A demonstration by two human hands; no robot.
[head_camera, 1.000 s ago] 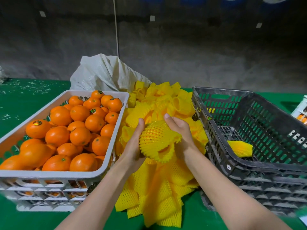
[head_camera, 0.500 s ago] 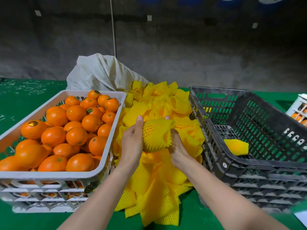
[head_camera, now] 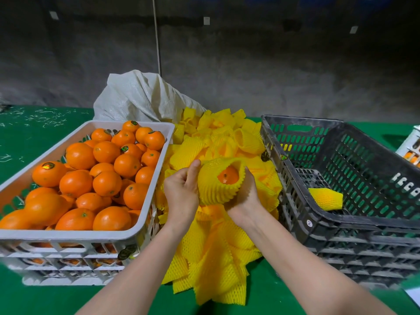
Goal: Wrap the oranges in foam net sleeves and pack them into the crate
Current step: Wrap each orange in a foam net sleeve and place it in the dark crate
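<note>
- One orange (head_camera: 228,175) sits inside a yellow foam sleeve (head_camera: 216,189), held just left of the black crate (head_camera: 363,160). Its top shows through the sleeve's open mouth.
- Left grip (head_camera: 181,189) is clenched on the sleeve's far side from the crate, thumb laid up along the foam. Right grip (head_camera: 246,194) cups the sleeve from below on the crate side, fingers curled round it.
- Step in hand, as I judge it: finishing the wrap, since the fruit is seated but the mouth gapes.
- Next move likely calls for lifting the bundle over the crate's near rim and setting it beside the single wrapped orange (head_camera: 326,198) on the crate floor, keeping the sleeve from slipping.
- Left of the crate lies a pile of spare sleeves (head_camera: 213,258), then a white crate (head_camera: 86,234) heaped with bare fruit, so most of the job remains.
</note>
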